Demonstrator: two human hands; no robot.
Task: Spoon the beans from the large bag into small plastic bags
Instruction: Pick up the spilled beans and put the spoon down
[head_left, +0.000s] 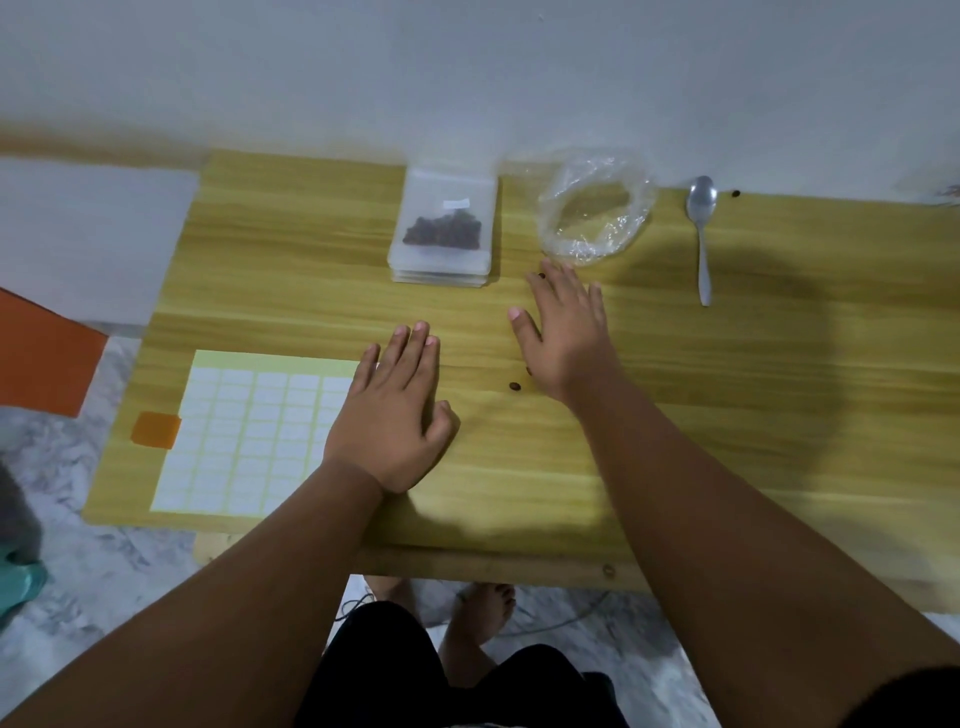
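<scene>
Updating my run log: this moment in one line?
left hand open | right hand open near loose brown beans | silver metal spoon untouched | clear plastic bag empty

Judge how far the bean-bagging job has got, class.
Done: the crumpled clear large bag looks empty; the top frosted small bag holds dark beans. In hand: nothing; the metal spoon lies aside, left hand and right hand open. Left: loose brown beans on the wooden table.

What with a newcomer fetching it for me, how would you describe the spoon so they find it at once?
On the wooden table, look along the far edge by the wall, right of the crumpled clear plastic bag. The spoon lies there, bowl toward the wall. It is the only metal thing there.
</scene>
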